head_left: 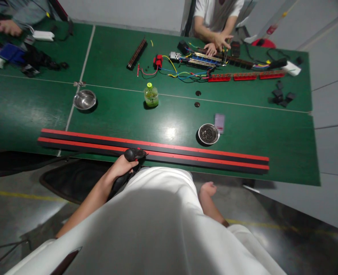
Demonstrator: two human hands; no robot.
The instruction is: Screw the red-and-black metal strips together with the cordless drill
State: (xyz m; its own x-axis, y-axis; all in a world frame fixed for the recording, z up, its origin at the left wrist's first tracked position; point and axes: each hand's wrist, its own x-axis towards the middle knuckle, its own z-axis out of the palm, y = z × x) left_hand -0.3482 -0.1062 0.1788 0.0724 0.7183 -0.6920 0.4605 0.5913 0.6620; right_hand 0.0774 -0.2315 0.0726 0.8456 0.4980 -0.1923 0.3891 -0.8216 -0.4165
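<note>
My left hand (122, 166) is closed round the grip of a black power tool (134, 154), whose head rests against the near edge of the green table (286, 152). Right in front of it lie two long red-and-black rails (186, 151) side by side along the table edge. My right hand (208, 188) hangs below the table edge, fingers curled into a loose fist, with nothing seen in it. A metal bowl of small dark screws (208, 134) stands just beyond the rails, to the right.
An empty metal bowl (84, 99) and a green drink bottle (151, 95) stand mid-table. Across the table a person's hands (217, 45) work on wired strips (206, 61) beside red strips (243, 76). Another person's hand (8, 27) is at far left. Black parts (282, 96) lie right.
</note>
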